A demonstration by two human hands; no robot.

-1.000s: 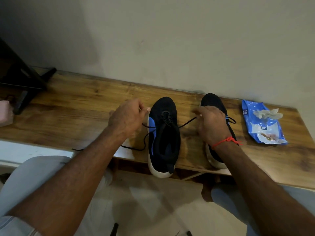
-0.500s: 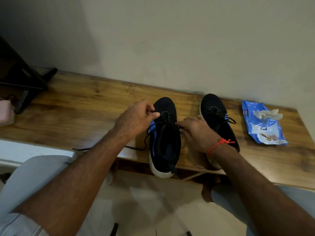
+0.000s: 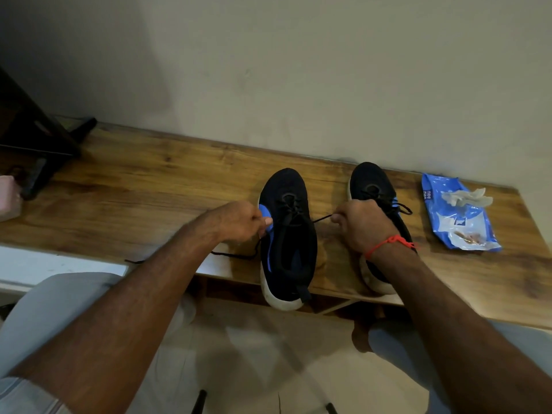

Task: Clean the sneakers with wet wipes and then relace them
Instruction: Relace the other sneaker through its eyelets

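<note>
On the wooden bench top (image 3: 125,186), I take the left sneaker (image 3: 288,234) as my landmark: black knit upper, blue side panel, white sole, toe toward the wall and heel hanging a little past the front edge. Just left of it my left hand (image 3: 239,221) is curled, fingers pinching one end of the black shoelace (image 3: 321,219) against the blue panel; the slack of that end trails from under the hand, looping across the wood to the left of the sneaker and off toward the bench edge. Just right of the sneaker my right hand (image 3: 363,225) is closed in a fist, thumb and fingers pinching the other lace end, which runs taut from the sneaker's eyelets to the fingertips. A red thread bracelet (image 3: 388,243) circles that wrist. Behind the right hand, farther right of my landmark, stands the second sneaker (image 3: 370,182), same colours, laces threaded with a small loop sticking out on its right side; the hand and forearm cover much of its middle and heel. Well to the right of the landmark lies the blue wet wipes pack (image 3: 457,216), flat on the wood, with a crumpled white wipe (image 3: 464,197) on top of it. Far to the left of the sneaker I see a dark stand (image 3: 38,144) at the bench's end and a pink object (image 3: 7,198) at the frame edge
</note>
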